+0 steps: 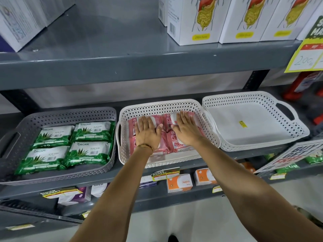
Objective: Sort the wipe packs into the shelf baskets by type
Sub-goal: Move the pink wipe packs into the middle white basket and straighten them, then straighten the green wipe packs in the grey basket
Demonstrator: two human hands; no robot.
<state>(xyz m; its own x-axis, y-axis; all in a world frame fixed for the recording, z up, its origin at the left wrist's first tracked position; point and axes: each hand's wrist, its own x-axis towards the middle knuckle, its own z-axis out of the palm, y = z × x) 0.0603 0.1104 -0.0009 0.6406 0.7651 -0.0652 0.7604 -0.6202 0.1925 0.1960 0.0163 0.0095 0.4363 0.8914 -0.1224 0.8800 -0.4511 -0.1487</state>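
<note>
Pink wipe packs [164,137] lie flat in the middle white basket [157,106], both hands pressed on top of them.

To its left, touching, a grey basket [70,113] holds four green aloe packs [70,145] in two rows; to its right a second white basket [253,98] holds only a small yellow sticker [243,124]. All three sit on a grey shelf [192,165], with white boxes [201,20] on the shelf above and orange boxes [180,183] below. The left hand [147,131] and right hand [186,130] rest palm-down with fingers spread and flat, gripping nothing; both forearms reach straight in over the basket's front rim.
</note>
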